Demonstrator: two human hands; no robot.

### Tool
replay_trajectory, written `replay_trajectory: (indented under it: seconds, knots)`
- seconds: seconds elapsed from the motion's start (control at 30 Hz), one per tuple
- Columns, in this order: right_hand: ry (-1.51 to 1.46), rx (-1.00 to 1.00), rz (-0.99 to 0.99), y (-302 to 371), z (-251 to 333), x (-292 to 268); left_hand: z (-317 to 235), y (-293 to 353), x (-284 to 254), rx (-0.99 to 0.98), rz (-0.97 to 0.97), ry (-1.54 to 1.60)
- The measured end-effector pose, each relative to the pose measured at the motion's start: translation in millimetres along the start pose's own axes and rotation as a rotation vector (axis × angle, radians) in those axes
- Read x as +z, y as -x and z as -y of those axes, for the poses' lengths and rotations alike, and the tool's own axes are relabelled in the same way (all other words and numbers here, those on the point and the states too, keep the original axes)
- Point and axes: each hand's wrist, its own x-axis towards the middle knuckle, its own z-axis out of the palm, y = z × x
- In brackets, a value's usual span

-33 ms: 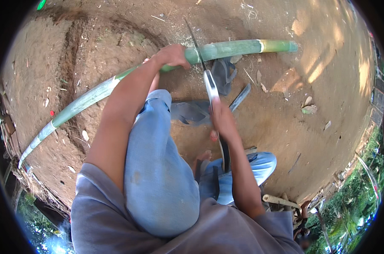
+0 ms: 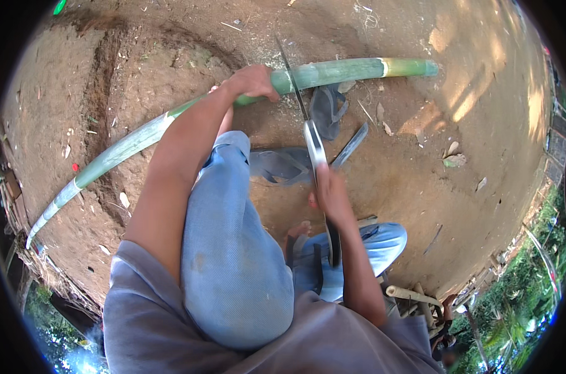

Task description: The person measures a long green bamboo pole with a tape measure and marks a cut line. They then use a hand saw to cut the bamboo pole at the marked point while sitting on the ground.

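A long green bamboo pole point(image 2: 345, 72) lies across the ground in front of me, with pale rings at its joints. My left hand point(image 2: 253, 82) grips the pole from above, just left of the saw. In my right hand point(image 2: 334, 194) is the handle of a hand saw point(image 2: 314, 144), its fingers wrapped round it and slightly blurred. The saw's thin dark blade crosses the pole close to my left hand; how deep it sits in the bamboo I cannot tell. Pale sawdust lies around the crossing. My left knee is bent up below the pole.
Two dark flip-flops lie below the pole, one flip-flop point(image 2: 326, 111) by the blade and another flip-flop point(image 2: 280, 164) nearer me. A flat grey strip point(image 2: 351, 144) rests beside the saw. Cut poles point(image 2: 407, 293) are at lower right. Dry leaves point(image 2: 452, 156) dot the bare earth.
My right hand and the saw have slid slightly back toward me. My left hand and the pole stay in place.
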Motion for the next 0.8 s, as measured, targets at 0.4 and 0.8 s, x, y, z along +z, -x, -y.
replay_trajectory:
  seconds: [0.4,0.8]
  knots:
    - [-0.020,-0.136,-0.072,3.8,-21.2,3.3,-4.1,0.3,-9.5,-0.001,0.038,0.039]
    - [-0.042,-0.079,-0.021,-1.5,-12.3,0.7,-2.6,-2.3,-8.4,0.017,0.009,0.030]
